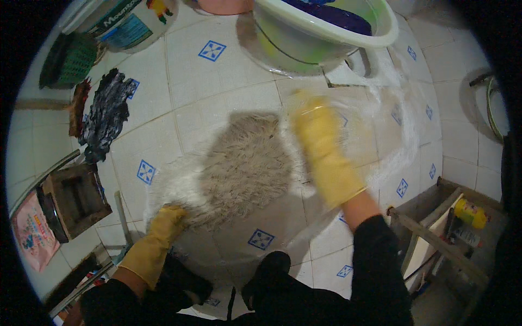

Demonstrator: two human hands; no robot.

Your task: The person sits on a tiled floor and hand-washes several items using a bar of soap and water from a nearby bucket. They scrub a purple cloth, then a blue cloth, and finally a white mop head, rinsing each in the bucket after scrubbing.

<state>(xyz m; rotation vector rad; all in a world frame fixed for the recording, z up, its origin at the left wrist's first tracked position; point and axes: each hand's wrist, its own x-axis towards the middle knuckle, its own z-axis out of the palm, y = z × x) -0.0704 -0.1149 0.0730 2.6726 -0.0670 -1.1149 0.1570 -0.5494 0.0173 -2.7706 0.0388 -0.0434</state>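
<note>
A shaggy beige mat (pixel 246 171) lies on the wet tiled floor (pixel 212 87), with whitish foam or a paler patch on its left side. My left hand (pixel 169 222), in a yellow rubber glove, has its fingers closed at the mat's lower left edge. Just right of the mat is my right hand (pixel 312 114), also in a yellow glove and blurred by motion. Its fingers and anything under them are too smeared to make out. White suds (pixel 410 126) streak the tiles further right.
A pale green plastic tub (pixel 285 45) with dark cloth stands ahead. A white bucket (pixel 126 28), a green basket (pixel 75 61) and a crumpled dark cloth (pixel 107 112) are at left, above a wooden stool (pixel 77 199). At lower right a wooden frame (pixel 440 240) stands beside a yellow bottle (pixel 471 214).
</note>
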